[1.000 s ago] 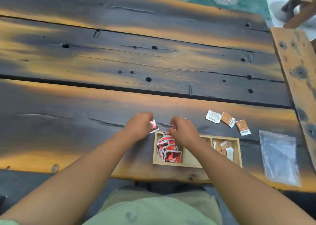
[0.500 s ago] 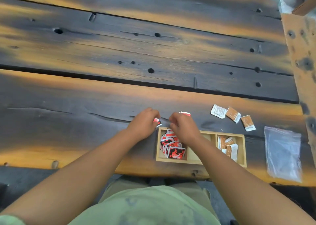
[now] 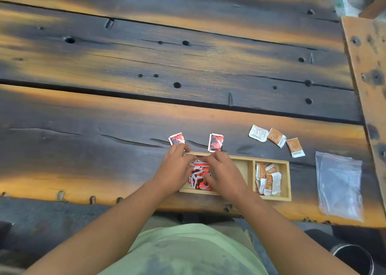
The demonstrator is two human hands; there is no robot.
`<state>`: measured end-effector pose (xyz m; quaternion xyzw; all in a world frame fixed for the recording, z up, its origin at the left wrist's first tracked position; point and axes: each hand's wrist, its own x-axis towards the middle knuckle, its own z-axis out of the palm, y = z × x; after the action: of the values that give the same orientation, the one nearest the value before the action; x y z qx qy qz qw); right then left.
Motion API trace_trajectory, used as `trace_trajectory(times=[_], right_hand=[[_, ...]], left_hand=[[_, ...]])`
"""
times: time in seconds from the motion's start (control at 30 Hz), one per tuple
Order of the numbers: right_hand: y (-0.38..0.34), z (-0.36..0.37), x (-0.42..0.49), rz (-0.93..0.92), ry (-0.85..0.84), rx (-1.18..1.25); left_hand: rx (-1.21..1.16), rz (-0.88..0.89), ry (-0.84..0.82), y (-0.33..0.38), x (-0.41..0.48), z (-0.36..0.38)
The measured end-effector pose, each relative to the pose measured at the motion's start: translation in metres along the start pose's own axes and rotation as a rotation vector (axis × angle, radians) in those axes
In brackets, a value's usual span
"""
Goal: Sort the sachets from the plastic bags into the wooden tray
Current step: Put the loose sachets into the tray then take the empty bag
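Head view, right hand [image 3: 224, 173] covering red sachets [image 3: 199, 169] (tray [image 3: 240, 171]), plastic bag [image 3: 339, 185] nearby

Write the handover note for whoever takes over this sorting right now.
Hands: left hand and right hand are both down on the red pile in the left compartment of the wooden tray; grip unclear.
Done: red pile in the left compartment, orange and white sachets in the right one.
Left: two loose red sachets on the table just beyond the tray; a white sachet and two orange sachets farther right.
Plastic bag lies flat right of the tray, apparently empty.
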<state>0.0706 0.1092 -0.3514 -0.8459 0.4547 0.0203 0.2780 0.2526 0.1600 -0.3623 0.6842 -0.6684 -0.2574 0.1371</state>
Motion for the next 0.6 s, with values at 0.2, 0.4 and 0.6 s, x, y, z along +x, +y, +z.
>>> trace_trajectory(times=[0.2, 0.4, 0.6], right_hand=[[0.005, 0.001, 0.004, -0.050, -0.154, -0.113], [0.007, 0.001, 0.012, -0.077, -0.206, -0.171], [0.008, -0.008, 0.018, -0.087, -0.240, -0.156]], left_hand=[[0.109, 0.037, -0.102, 0.005, -0.007, 0.004], [0.134, 0.010, -0.150, 0.014, 0.000, 0.005], [0.012, -0.055, -0.176, 0.010, 0.007, 0.006]])
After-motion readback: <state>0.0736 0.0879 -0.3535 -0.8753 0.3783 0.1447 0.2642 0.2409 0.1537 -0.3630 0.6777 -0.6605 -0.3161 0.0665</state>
